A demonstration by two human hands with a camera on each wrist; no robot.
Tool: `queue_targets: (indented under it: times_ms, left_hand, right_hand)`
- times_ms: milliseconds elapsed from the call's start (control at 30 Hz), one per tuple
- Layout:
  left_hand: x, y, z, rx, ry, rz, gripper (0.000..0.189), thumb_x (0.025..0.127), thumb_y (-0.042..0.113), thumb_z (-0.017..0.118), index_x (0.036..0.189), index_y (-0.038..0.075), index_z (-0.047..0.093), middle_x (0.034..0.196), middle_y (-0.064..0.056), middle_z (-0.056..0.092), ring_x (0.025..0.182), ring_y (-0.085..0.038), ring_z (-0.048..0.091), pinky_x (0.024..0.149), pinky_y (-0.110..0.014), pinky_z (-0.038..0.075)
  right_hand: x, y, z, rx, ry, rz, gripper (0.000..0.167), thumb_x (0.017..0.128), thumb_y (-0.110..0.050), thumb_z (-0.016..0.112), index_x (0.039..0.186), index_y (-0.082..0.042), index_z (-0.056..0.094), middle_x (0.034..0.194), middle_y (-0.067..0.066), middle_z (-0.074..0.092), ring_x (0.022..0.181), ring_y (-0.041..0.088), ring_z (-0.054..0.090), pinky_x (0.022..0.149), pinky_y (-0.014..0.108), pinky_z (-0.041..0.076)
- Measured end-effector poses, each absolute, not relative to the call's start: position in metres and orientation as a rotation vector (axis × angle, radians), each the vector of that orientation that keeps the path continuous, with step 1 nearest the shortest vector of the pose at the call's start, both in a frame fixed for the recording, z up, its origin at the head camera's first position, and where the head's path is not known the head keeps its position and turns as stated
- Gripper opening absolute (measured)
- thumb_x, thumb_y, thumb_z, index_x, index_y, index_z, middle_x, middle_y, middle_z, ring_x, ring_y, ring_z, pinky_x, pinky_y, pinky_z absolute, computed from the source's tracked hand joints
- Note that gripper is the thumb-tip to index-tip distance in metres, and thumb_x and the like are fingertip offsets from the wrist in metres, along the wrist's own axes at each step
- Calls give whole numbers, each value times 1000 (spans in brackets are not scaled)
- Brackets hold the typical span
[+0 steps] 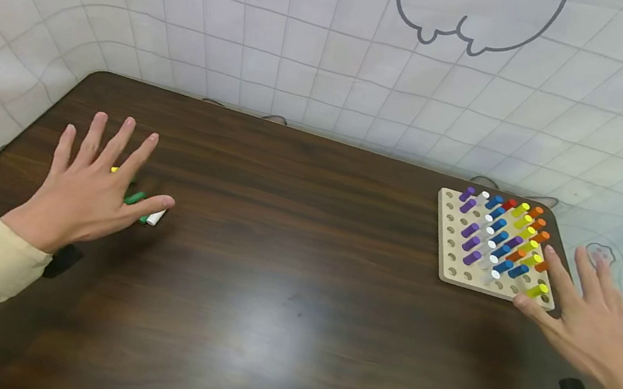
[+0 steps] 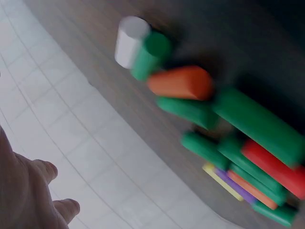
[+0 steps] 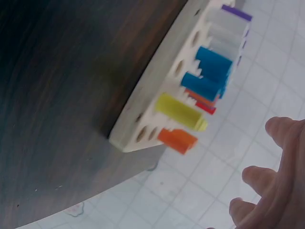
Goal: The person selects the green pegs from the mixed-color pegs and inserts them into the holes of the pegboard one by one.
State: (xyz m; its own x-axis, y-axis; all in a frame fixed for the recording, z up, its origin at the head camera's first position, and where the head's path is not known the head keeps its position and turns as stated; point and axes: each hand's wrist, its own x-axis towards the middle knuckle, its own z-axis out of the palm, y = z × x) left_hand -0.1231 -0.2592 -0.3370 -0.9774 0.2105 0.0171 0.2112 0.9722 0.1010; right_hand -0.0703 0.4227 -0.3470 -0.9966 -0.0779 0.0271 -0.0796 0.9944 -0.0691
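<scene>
My left hand (image 1: 85, 193) hovers with fingers spread above a small pile of loose pegs at the table's left side, mostly hidden under it in the head view. The left wrist view shows that pile: a white peg (image 2: 129, 45), an orange peg (image 2: 178, 83), a red peg (image 2: 276, 167), several green pegs (image 2: 257, 124), plus thin yellow and purple ones. At the right, my right hand (image 1: 591, 320) is spread beside the near right corner of a pale pegboard (image 1: 446, 270), holding nothing. Rows of purple, white, blue, orange and yellow pegs (image 3: 178, 112) stand in the board.
The dark wooden table (image 1: 278, 250) stretches between the hands. Its back edge runs along a white curtain (image 1: 289, 28) with a grid pattern. Several holes along the pegboard's left and near sides have no peg.
</scene>
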Motion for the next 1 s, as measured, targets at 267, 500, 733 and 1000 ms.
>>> queue_targets:
  times_ms: [267,500,733,1000]
  left_hand:
    - [-141,-210,-339,-424,-3081,-225,99,95,79,44,168,27,3,176,-14,-6,161,-41,-20,126,-71,-12]
    - [-154,-165,-344,-510,-3065,-258,101,93,78,49,168,26,7,177,-12,-2,163,-39,-14,128,-69,-6]
    - [-169,-118,-349,-592,-3076,-272,101,93,80,47,167,29,0,177,-8,-4,163,-35,-19,129,-66,-8]
    - [-178,-64,-352,-685,-3072,-322,100,93,83,42,167,31,-1,177,-4,-6,163,-30,-21,131,-62,-9]
  right_hand:
    - [-84,441,-358,128,-3120,129,100,99,-62,55,167,-18,-3,170,33,-7,156,57,-15,120,80,5]
    - [-93,461,-368,146,-3098,167,109,95,-66,59,167,-11,-2,169,36,-1,156,57,-11,123,77,2]
    - [-102,480,-380,182,-3120,158,117,90,-68,64,166,-6,-1,168,38,0,156,59,-10,121,78,7]
    - [-117,481,-384,116,-3273,240,121,93,-66,61,162,3,-11,166,39,-8,151,65,-9,118,81,6]
